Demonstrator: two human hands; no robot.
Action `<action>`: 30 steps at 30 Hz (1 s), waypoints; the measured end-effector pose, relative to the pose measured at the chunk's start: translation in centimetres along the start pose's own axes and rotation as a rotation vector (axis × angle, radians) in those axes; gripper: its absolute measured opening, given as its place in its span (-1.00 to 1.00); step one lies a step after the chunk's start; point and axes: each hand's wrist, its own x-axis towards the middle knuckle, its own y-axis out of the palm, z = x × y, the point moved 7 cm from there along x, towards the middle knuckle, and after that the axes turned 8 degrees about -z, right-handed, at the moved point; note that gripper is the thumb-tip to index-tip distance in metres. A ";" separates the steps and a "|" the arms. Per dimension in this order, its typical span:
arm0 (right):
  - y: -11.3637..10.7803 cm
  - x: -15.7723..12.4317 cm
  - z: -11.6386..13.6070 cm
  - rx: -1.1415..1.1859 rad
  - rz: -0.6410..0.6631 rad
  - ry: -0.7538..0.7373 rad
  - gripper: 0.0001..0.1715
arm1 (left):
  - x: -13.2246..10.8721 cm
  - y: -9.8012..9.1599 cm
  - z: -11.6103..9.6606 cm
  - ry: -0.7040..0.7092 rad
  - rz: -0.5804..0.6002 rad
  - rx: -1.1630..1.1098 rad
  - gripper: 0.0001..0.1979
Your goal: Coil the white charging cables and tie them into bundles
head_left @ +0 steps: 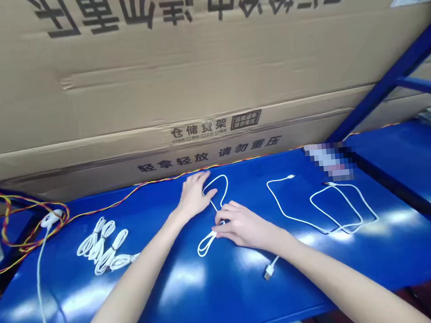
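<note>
A white USB cable (pixel 207 244) lies partly coiled in front of me, with a loose loop reaching toward the back of the shelf. My right hand (pixel 244 225) is closed on its folded part, and a small loop sticks out past the fingertips. The USB plug (pixel 268 272) shows below my right wrist, resting on the blue surface. My left hand (pixel 195 194) lies at the far loop with thumb and fingers apart; the cable runs between them, and whether it touches the fingers I cannot tell.
Several coiled white cables (pixel 105 248) lie at left, partly behind my left forearm. A loose white cable (pixel 301 219) is spread out at right. Red-yellow twisted wires (pixel 127 194) run along the back, before large cardboard boxes (pixel 199 76). A blue post (pixel 379 85) stands at right.
</note>
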 end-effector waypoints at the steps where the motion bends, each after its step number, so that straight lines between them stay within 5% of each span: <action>1: -0.1 0.0 0.0 0.006 -0.004 0.005 -0.69 | 0.6 0.5 0.1 0.020 0.031 -0.012 -0.57; 3: -0.2 -0.1 -0.1 0.012 -0.012 0.020 -0.69 | 0.8 0.6 0.2 0.061 0.074 -0.029 -0.73; 8: -0.6 -0.3 -1.0 0.018 -0.043 0.112 -0.72 | -4.3 -2.8 0.5 0.099 0.132 -0.019 -0.60; 14: -0.8 -0.6 -1.8 0.032 -0.089 0.186 -0.74 | -11.1 -4.8 -0.2 -0.117 0.197 -0.068 -0.59; 18: -0.7 -0.8 -2.1 0.094 -0.112 0.194 -0.73 | -11.8 -5.8 -0.4 -0.202 -0.007 -0.034 -0.55; 23: -0.4 -0.9 -2.5 0.210 -0.156 0.206 -0.73 | -11.3 -5.8 -0.6 -0.035 -0.096 0.012 -0.69; 30: 0.1 -1.0 -3.2 0.259 -0.223 0.232 -0.78 | -12.3 -4.4 -2.4 0.197 0.105 0.008 -0.66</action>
